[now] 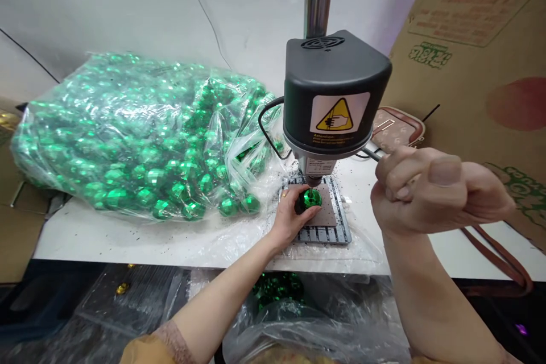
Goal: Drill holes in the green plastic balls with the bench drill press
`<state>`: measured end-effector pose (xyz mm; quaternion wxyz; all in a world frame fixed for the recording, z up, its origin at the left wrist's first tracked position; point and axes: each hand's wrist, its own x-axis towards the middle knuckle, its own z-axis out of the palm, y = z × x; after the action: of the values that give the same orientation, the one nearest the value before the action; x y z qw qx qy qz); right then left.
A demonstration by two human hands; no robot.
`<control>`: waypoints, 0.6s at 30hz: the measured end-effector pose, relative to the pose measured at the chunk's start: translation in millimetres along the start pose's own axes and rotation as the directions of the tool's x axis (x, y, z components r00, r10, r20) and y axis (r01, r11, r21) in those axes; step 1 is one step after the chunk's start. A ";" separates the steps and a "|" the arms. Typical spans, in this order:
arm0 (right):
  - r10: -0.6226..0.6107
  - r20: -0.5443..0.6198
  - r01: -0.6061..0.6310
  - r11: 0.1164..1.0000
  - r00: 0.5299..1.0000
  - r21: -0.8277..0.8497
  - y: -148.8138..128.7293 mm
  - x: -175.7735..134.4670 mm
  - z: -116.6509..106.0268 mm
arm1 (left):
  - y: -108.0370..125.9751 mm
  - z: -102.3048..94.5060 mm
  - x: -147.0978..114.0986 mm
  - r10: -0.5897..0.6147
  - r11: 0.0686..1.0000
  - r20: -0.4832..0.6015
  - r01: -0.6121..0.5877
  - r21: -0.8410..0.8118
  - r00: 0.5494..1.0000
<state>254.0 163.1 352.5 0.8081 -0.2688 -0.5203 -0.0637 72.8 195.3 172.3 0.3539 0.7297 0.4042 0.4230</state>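
My left hand grips a shiny green faceted ball between thumb and fingers. The ball rests over the slotted metal base of a small black drill press, right beneath its chuck. A thin bit reaches down to the top of the ball; whether it has gone in I cannot tell. My right hand is closed around the metal feed lever on the right side of the press. Dark shavings are scattered around the base.
A big clear bag of green balls lies left of the press. Below the table edge is an open plastic bag with more green balls. A cardboard box, a pink pouch and a brown strap are on the right.
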 end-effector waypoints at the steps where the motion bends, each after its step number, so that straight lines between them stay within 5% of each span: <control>1: -0.069 -0.007 0.069 0.997 0.998 0.020 1.5 -0.8 0.1 | 0.4 -0.2 0.1 0.000 1.000 0.001 0.000 -0.003 1.000; 4: -0.203 0.020 0.200 0.976 0.979 0.086 4.7 -2.6 -0.7 | 2.1 -1.2 0.5 -0.003 1.000 0.010 0.003 -0.009 1.000; 10: -0.262 0.072 0.253 0.960 0.962 0.117 6.6 -4.8 -6.6 | 3.6 -1.7 0.8 -0.013 1.000 0.012 0.013 0.017 1.000; 18: -0.259 -0.002 0.258 0.963 0.966 0.083 17.6 -17.3 -16.6 | 4.5 -0.9 0.3 -0.017 1.000 0.010 0.017 0.003 1.000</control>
<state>266.3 166.7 325.7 0.8008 -0.1654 -0.5569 -0.1458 73.4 193.8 176.6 0.3584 0.7289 0.4092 0.4157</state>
